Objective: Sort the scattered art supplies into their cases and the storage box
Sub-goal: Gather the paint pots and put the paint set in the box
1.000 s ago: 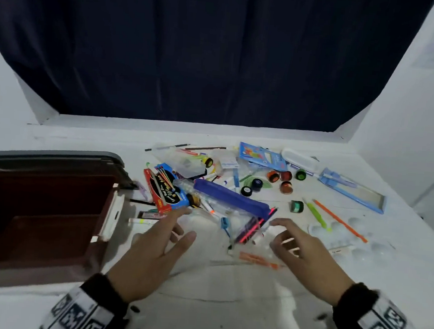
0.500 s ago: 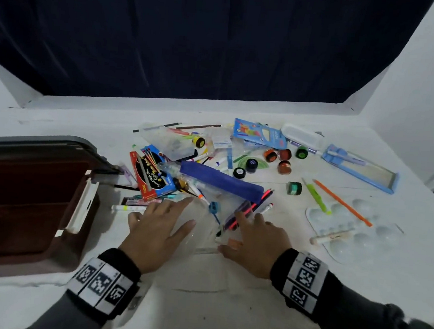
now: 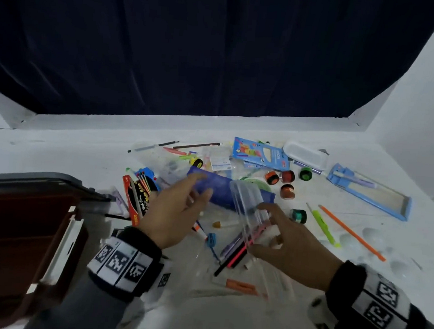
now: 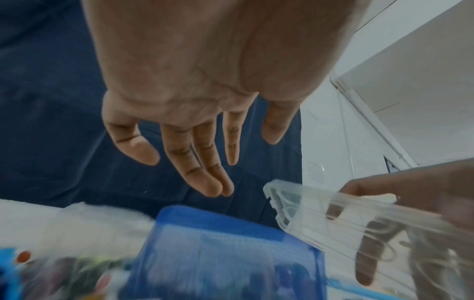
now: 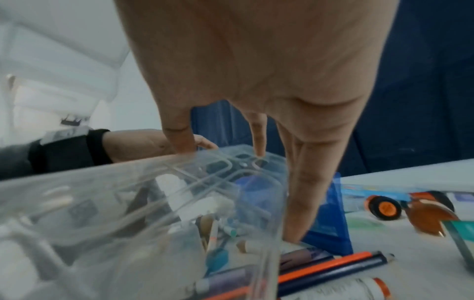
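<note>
**Clear case lifted over the pile, box open at left**

At my far left the brown storage box (image 3: 18, 229) stands open, its lid edge close to the red pencil pack (image 3: 136, 197); bare white table (image 3: 63, 152) lies behind it and along the near edge in front of me. My left hand (image 3: 173, 210) hovers above the blue pouch (image 3: 219, 188) with fingers (image 4: 205, 162) straight and spread, holding nothing, just apart from the clear plastic case (image 3: 248, 213). My right hand (image 3: 289, 248) grips that case, thumb on one side and fingers (image 5: 305, 182) down the other, tilted up off the table above loose pencils (image 3: 234, 254). Further right lie paint pots (image 3: 287, 176), an orange pencil (image 3: 350, 232) and a blue tray (image 3: 369, 192) near the table's right side, with the white wall beyond.
</note>
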A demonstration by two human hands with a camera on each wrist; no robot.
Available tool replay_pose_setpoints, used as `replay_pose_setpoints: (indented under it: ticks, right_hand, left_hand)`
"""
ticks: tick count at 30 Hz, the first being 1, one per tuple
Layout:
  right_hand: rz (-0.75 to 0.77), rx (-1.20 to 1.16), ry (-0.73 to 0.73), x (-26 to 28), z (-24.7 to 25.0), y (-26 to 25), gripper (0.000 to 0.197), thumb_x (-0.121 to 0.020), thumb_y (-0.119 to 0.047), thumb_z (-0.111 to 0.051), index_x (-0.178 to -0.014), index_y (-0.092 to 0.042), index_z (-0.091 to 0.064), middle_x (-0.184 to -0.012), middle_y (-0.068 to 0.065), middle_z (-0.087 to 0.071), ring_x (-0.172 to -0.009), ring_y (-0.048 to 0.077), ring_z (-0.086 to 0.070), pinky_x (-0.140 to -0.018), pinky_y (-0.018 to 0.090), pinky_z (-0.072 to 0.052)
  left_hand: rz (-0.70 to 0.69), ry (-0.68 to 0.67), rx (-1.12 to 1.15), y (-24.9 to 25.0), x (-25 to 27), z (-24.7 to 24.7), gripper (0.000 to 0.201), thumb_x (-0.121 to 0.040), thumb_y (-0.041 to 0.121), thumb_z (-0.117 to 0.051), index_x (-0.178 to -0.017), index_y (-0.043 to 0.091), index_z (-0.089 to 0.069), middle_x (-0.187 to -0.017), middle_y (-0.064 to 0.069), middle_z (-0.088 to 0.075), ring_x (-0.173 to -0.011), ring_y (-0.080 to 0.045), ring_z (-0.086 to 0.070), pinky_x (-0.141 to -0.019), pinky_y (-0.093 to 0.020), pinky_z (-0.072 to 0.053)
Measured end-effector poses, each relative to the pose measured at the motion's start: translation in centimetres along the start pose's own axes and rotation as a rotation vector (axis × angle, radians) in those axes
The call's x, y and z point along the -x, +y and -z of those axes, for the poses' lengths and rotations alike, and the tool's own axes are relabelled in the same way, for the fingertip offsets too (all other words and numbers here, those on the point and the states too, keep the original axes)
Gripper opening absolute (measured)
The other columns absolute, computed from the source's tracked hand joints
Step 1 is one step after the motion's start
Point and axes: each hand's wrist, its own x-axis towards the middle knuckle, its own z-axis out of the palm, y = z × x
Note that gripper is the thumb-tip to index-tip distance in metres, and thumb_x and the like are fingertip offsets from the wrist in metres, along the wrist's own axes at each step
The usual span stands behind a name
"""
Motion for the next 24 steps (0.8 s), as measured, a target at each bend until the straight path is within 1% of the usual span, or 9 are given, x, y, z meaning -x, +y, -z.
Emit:
replay_pose_setpoints:
  ticks: [3,6,8,10,12,14,17,21,24]
  right_hand:
    - [0.027,-0.263,0.108,-0.6,0.6,0.5,0.076,-0.081,-0.024,-0.079,-0.130,-0.056,-0.030,-0.108,-0.020,-0.059,-0.085,0.002,-0.066,-0.069,0.016,-0.053]
    - [0.009,-0.426,0.173,-2.3,1.3,1.2,0.090,-0.081,-0.011,-0.078,-0.143,-0.048,-0.025,-0.119,-0.015,-0.056,-0.090,0.004,-0.069,-0.072,0.025,-0.057]
    - [-0.024,-0.582,0.174,-3.7,1.8,1.5,0.085,-0.084,-0.006,-0.074,-0.142,-0.048,-0.030,-0.121,-0.005,-0.057,-0.092,0.014,-0.070,-0.075,0.032,-0.059]
    - [-0.067,-0.769,0.172,-5.0,2.1,1.6,0.073,-0.086,-0.002,-0.069,-0.137,-0.045,-0.040,-0.123,0.004,-0.060,-0.099,0.022,-0.070,-0.075,0.038,-0.059]
    - [-0.102,-0.918,0.161,-6.2,2.1,1.5,0.066,-0.086,0.002,-0.064,-0.135,-0.039,-0.046,-0.123,0.011,-0.062,-0.102,0.030,-0.068,-0.076,0.042,-0.059]
    - [-0.109,-1.013,0.125,-7.3,1.8,1.4,0.064,-0.086,0.003,-0.061,-0.136,-0.034,-0.047,-0.120,0.015,-0.066,-0.104,0.033,-0.069,-0.079,0.045,-0.058]
    - [-0.101,-1.091,0.088,-8.5,1.3,1.1,0.071,-0.079,0.002,-0.065,-0.138,-0.033,-0.044,-0.116,0.014,-0.069,-0.107,0.037,-0.067,-0.086,0.052,-0.057]
    - [-0.116,-1.074,0.065,-9.1,1.0,1.1,0.066,-0.085,0.006,-0.059,-0.130,-0.040,-0.046,-0.113,0.008,-0.072,-0.106,0.034,-0.068,-0.091,0.055,-0.054]
    - [-0.136,-1.060,0.056,-9.3,1.1,1.3,0.060,-0.087,0.004,-0.058,-0.121,-0.044,-0.051,-0.112,0.006,-0.072,-0.105,0.032,-0.069,-0.093,0.055,-0.054]
  left_hand:
    - [-0.022,0.114,-0.046,0.3,-4.2,0.4,0.030,-0.092,0.057,-0.041,-0.114,0.043,-0.054,-0.088,0.013,-0.061,-0.083,-0.011,-0.060,-0.090,-0.049,-0.047]
    - [0.092,0.127,-0.251,-0.7,-8.5,1.3,0.019,-0.094,0.039,-0.051,-0.112,0.041,-0.057,-0.104,0.009,-0.062,-0.100,-0.020,-0.060,-0.096,-0.047,-0.040]
    - [0.210,0.018,-0.453,-2.1,-11.2,1.9,0.032,-0.089,0.027,-0.055,-0.118,0.041,-0.055,-0.125,0.000,-0.057,-0.118,-0.028,-0.053,-0.099,-0.049,-0.034]
    - [0.302,-0.146,-0.550,-3.7,-13.7,2.6,0.044,-0.082,0.020,-0.058,-0.120,0.042,-0.054,-0.138,-0.002,-0.049,-0.126,-0.031,-0.047,-0.104,-0.051,-0.035]
    - [0.303,-0.328,-0.640,-4.8,-15.6,3.2,0.051,-0.077,0.022,-0.062,-0.121,0.045,-0.051,-0.143,-0.001,-0.045,-0.126,-0.030,-0.048,-0.105,-0.053,-0.039]
    - [0.220,-0.476,-0.752,-5.4,-16.7,3.6,0.063,-0.074,0.027,-0.068,-0.128,0.048,-0.043,-0.147,0.000,-0.042,-0.129,-0.028,-0.046,-0.106,-0.047,-0.041]
    - [0.127,-0.638,-0.803,-6.3,-17.8,3.8,0.082,-0.081,0.017,-0.073,-0.148,0.039,-0.031,-0.155,-0.002,-0.031,-0.140,-0.026,-0.036,-0.106,-0.035,-0.039]
    - [0.176,-0.805,-0.680,-7.9,-18.6,4.7,0.072,-0.085,0.015,-0.065,-0.141,0.047,-0.033,-0.157,0.006,-0.030,-0.141,-0.020,-0.035,-0.113,-0.042,-0.038]
    - [0.219,-0.877,-0.641,-7.6,-18.6,5.7,0.076,-0.085,0.020,-0.068,-0.145,0.051,-0.033,-0.155,0.010,-0.029,-0.143,-0.018,-0.030,-0.115,-0.042,-0.034]
